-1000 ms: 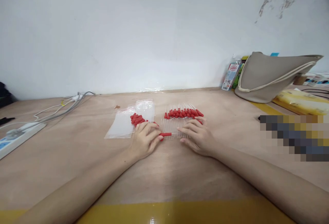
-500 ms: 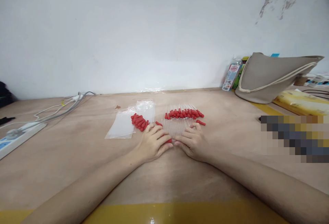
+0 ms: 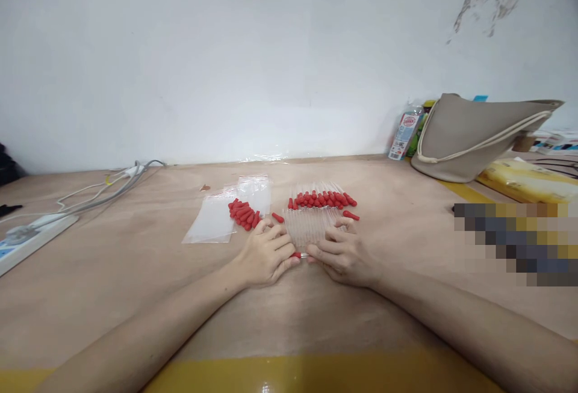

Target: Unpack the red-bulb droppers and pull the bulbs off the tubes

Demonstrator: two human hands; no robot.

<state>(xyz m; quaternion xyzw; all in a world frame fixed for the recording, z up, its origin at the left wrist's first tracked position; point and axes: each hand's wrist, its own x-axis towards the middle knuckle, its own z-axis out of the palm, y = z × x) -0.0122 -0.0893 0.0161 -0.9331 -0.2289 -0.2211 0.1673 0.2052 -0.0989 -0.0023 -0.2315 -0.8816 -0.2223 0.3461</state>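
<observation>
Nearest us, a yellow strip [image 3: 289, 374] edges the bottom of the frame, and the table [image 3: 289, 321] stretches from it up to our hands at the centre. Our left hand [image 3: 271, 253] grasps a red bulb [image 3: 297, 255]; our right hand [image 3: 342, 254] pinches a clear tube [image 3: 304, 255]. Bulb and tube meet end to end between our fingertips, their shared axis running left to right; how deep the tube sits, we cannot tell. Just beyond, the loose tubes [image 3: 307, 224] lie side by side, pointing away from us, crosswise to the held one, our right fingers over their right end. A pile [image 3: 244, 214] of bulbs lies beyond our left hand, partly on the bags [image 3: 208, 221]. Farther up, the capped tubes [image 3: 321, 198] lie between the loose ones and the wall [image 3: 289, 80].
</observation>
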